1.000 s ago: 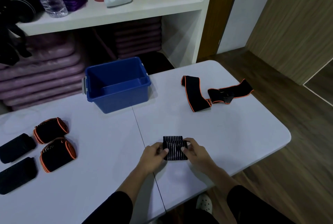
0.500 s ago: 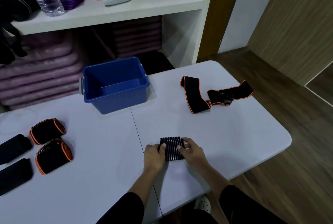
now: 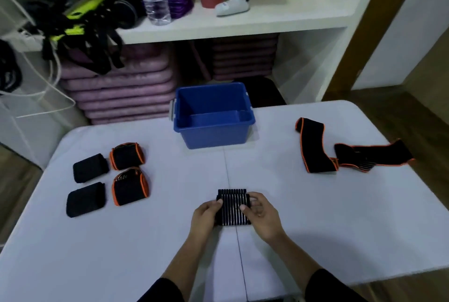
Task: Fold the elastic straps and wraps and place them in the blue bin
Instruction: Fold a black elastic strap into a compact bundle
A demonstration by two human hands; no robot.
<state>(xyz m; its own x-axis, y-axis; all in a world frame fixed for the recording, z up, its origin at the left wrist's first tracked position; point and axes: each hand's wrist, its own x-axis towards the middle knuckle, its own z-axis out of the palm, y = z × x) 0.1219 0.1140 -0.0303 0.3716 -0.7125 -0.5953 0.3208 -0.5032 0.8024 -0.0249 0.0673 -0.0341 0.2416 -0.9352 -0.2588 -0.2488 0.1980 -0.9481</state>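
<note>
Two hands meet near the table's (image 3: 328, 241) front edge, forearms angling inward from dark sleeves. The left hand (image 3: 205, 214) pinches the left side of a striped wrap (image 3: 232, 206), thumb tip on top; the right hand (image 3: 263, 215) pinches the right side the same way, its fingers curled. The wrap is folded into a flat square over the table's centre seam. Farther left lie four folded wraps (image 3: 130, 186) in a square, two plain black and two orange-edged. Far right sprawls an unfolded strap (image 3: 313, 146). Beyond, at the far edge, stands the bin (image 3: 213, 134).
</note>
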